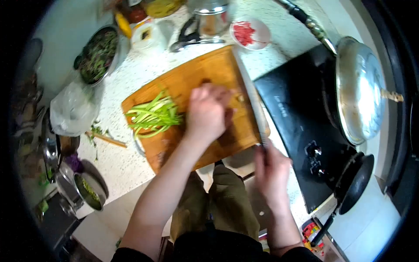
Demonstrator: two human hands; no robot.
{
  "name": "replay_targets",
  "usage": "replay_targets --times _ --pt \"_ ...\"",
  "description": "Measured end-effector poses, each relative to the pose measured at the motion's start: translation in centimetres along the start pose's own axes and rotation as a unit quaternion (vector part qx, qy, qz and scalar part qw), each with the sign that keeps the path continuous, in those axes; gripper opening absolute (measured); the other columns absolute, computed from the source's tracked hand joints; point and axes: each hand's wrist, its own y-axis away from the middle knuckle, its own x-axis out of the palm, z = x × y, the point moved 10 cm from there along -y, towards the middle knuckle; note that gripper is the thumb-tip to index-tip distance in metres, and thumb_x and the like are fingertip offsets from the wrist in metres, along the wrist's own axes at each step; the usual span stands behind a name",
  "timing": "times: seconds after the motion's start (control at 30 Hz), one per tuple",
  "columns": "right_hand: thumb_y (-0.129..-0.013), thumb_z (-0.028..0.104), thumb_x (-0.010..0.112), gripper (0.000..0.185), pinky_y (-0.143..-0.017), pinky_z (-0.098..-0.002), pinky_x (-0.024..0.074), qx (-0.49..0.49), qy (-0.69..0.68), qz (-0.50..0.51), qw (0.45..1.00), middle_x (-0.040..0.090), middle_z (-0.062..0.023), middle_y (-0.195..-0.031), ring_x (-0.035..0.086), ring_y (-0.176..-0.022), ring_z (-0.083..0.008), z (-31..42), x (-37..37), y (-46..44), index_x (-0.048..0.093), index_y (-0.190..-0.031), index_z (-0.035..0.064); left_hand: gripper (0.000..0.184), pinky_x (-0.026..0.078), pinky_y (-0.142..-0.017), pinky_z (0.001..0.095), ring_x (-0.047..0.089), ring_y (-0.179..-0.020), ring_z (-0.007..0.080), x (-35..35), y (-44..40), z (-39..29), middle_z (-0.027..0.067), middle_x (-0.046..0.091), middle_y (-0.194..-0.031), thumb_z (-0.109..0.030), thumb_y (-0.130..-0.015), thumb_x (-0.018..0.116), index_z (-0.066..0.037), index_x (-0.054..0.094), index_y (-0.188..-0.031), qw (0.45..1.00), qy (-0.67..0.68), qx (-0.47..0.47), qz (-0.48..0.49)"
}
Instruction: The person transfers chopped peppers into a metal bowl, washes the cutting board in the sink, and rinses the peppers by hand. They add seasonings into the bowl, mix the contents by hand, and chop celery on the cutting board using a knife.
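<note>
My right hand is wrapped round the handle of a kitchen knife. Its long blade lies along the right edge of a wooden cutting board, pointing away from me. Over the middle of the board is my left hand, fingers curled downward and smeared by motion; whatever is under them is hidden. A few small pale bits show beside those fingers, close to the blade. Left of this hand, a pile of thin green vegetable strips lies on the board.
A black cooktop lies to the right, with a lidded pan and a small black frying pan. Behind the board are a bowl of red pieces and a spoon. Leafy greens fill a bowl; a plastic bag sits left.
</note>
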Motion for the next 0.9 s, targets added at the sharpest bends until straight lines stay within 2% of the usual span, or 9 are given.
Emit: replay_targets --times 0.1,0.23,0.37,0.57,0.63,0.67,0.73,0.8,0.9 --pt "-0.089 -0.006 0.061 0.032 -0.056 -0.0319 0.0478 0.042 -0.026 -0.059 0.997 0.061 -0.0158 -0.068 0.059 -0.056 -0.0180 -1.6 -1.9 0.8 0.064 -0.121 -0.0056 0.017 0.044 -0.089 0.0404 0.062 -0.098 0.0240 3.6 -0.1 -0.2 0.0075 0.067 -0.098 -0.018 -0.079 0.072 -0.009 0.070 -0.093 0.999 0.000 0.025 0.023" --pt "-0.094 -0.002 0.057 0.018 -0.051 -0.0336 0.0409 0.082 -0.008 -0.047 0.996 0.056 -0.0185 -0.066 0.051 -0.052 -0.0180 -2.8 -1.7 0.5 0.064 -0.111 -0.0051 0.013 0.042 -0.084 0.0388 0.061 -0.090 0.0251 3.6 -1.3 -1.1 0.0069 0.060 -0.085 -0.016 -0.073 0.070 -0.009 0.064 -0.082 1.000 -0.014 0.020 0.014" --pt "-0.096 -0.001 0.056 0.015 -0.052 -0.0330 0.0407 0.054 0.022 -0.056 0.997 0.054 -0.0163 -0.065 0.050 -0.054 -0.0169 -3.1 -1.3 1.0 0.063 -0.108 -0.0053 0.024 0.043 -0.093 0.0387 0.061 -0.103 0.0259 4.3 -0.7 -2.2 0.0106 0.063 -0.100 -0.021 -0.077 0.073 -0.009 0.070 -0.098 0.996 0.032 0.028 0.073" --pt "-0.097 0.000 0.055 0.013 -0.053 -0.0313 0.0410 0.075 -0.020 -0.061 0.995 0.057 -0.0138 -0.066 0.049 -0.057 -0.0127 -3.2 -1.4 1.5 0.062 -0.106 -0.0055 0.005 0.051 -0.085 0.0403 0.064 -0.088 0.0259 5.5 0.2 -2.3 0.0096 0.062 -0.087 -0.011 -0.082 0.066 -0.008 0.067 -0.085 0.997 0.036 0.013 0.063" --pt "-0.097 0.000 0.055 0.013 -0.055 -0.0303 0.0428 0.079 -0.018 -0.059 0.995 0.058 -0.0140 -0.067 0.049 -0.059 -0.0120 -3.3 -1.5 1.3 0.062 -0.107 -0.0052 0.009 0.055 -0.080 0.0405 0.066 -0.085 0.0274 3.1 1.6 -1.3 0.0096 0.066 -0.088 -0.009 -0.081 0.067 -0.008 0.069 -0.089 0.999 -0.016 0.027 0.041" --pt "-0.097 0.000 0.055 0.013 -0.055 -0.0303 0.0428 0.082 -0.022 -0.061 0.994 0.058 -0.0140 -0.067 0.049 -0.059 -0.0120 -3.3 -1.5 1.1 0.062 -0.107 -0.0052 0.015 0.057 -0.080 0.0393 0.068 -0.088 0.0286 -4.6 3.5 2.2 0.0102 0.070 -0.094 -0.006 -0.080 0.068 -0.008 0.072 -0.094 0.998 -0.011 -0.049 -0.043" --pt "-0.097 -0.001 0.056 0.014 -0.056 -0.0308 0.0439 0.069 -0.021 -0.033 0.997 0.058 -0.0149 -0.068 0.050 -0.057 -0.0148 -2.8 -0.9 0.9 0.063 -0.109 -0.0052 0.018 0.058 -0.080 0.0386 0.071 -0.090 0.0272 -10.5 6.2 7.8 0.0101 0.073 -0.099 0.001 -0.079 0.069 -0.009 0.075 -0.094 0.982 -0.092 -0.160 -0.025" --pt "-0.094 -0.003 0.058 0.017 -0.055 -0.0340 0.0446 0.033 -0.020 -0.036 0.999 0.059 -0.0177 -0.069 0.054 -0.055 -0.0212 -3.1 -0.2 0.9 0.063 -0.110 -0.0053 0.021 0.057 -0.081 0.0390 0.070 -0.093 0.0291 -14.6 9.0 13.2 0.0107 0.073 -0.102 0.003 -0.081 0.068 -0.006 0.075 -0.099 0.973 -0.134 -0.179 -0.059" --pt "-0.093 -0.002 0.059 0.019 -0.053 -0.0323 0.0430 0.061 -0.044 0.018 0.997 0.057 -0.0155 -0.066 0.052 -0.053 -0.0181 -3.6 1.4 1.2 0.063 -0.111 -0.0056 0.023 0.053 -0.087 0.0381 0.068 -0.098 0.0267 -15.9 9.0 14.8 0.0085 0.072 -0.102 0.002 -0.080 0.071 -0.006 0.075 -0.100 0.972 -0.194 -0.127 -0.047"
